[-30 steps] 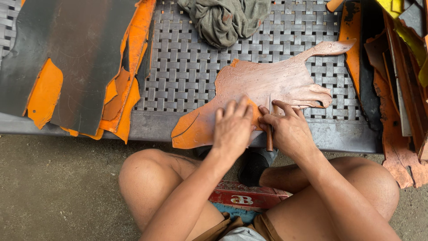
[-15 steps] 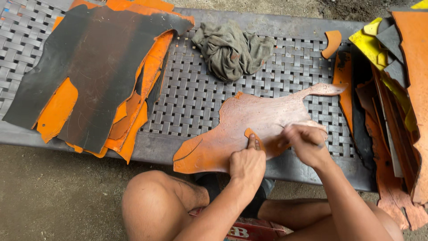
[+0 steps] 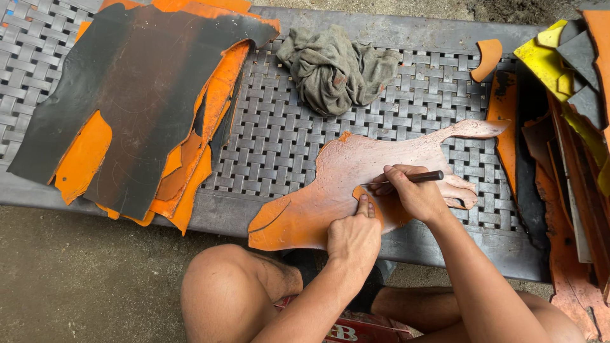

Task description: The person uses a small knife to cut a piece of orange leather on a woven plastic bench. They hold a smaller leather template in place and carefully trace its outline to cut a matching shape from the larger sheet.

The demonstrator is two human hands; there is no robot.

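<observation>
Clamped in the right hand (image 3: 416, 197), a marking tool (image 3: 406, 180) traced the orange template (image 3: 375, 206) the left hand (image 3: 352, 238) pinned flat on the leather hide (image 3: 343, 184).

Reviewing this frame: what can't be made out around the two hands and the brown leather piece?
- Head view: the tip of the dark tool is covered by the right hand.
- The small orange template lies mostly under the left hand fingers.
- The brown leather piece: any traced line is too faint to see.
- The stack at right is cut off by the frame edge.
</observation>
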